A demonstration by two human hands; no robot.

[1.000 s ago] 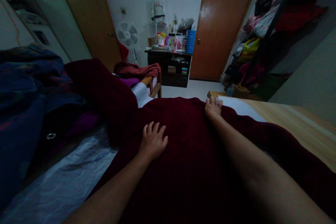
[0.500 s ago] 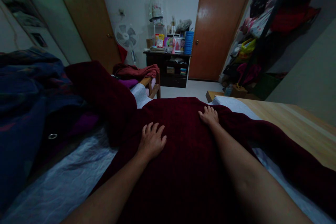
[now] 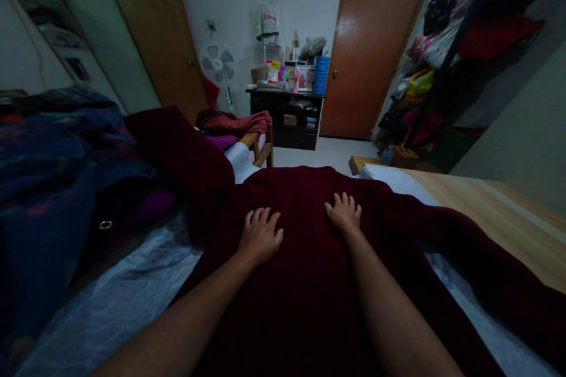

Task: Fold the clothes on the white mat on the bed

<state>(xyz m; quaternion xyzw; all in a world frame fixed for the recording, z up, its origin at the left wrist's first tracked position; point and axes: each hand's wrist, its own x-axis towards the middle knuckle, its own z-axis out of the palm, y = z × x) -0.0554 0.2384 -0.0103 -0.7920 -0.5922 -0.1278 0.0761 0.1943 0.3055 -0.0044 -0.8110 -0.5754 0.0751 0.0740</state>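
A dark red long-sleeved sweater (image 3: 305, 283) lies spread out before me on a bed with a pale blue quilted sheet (image 3: 128, 294). Its right-hand sleeve stretches out toward the wooden board, while the left-hand sleeve rests raised over the heaped clothes. My left hand (image 3: 260, 237) lies palm down on the left part of the sweater's body, fingers spread. On the upper right part, my right hand (image 3: 344, 212) also rests flat with its fingers apart. Neither hand grips the cloth.
Dark blue patterned cloth (image 3: 48, 159) is heaped at the left. A light wooden board (image 3: 490, 206) runs along the right. Beyond the bed stand a white fan (image 3: 219, 63) and a dark cabinet (image 3: 283, 135). Bags (image 3: 495, 35) hang at the upper right.
My right hand has slid left and slightly nearer over the sweater. My left hand stays at nearly the same spot on the cloth. The view has shifted slightly.
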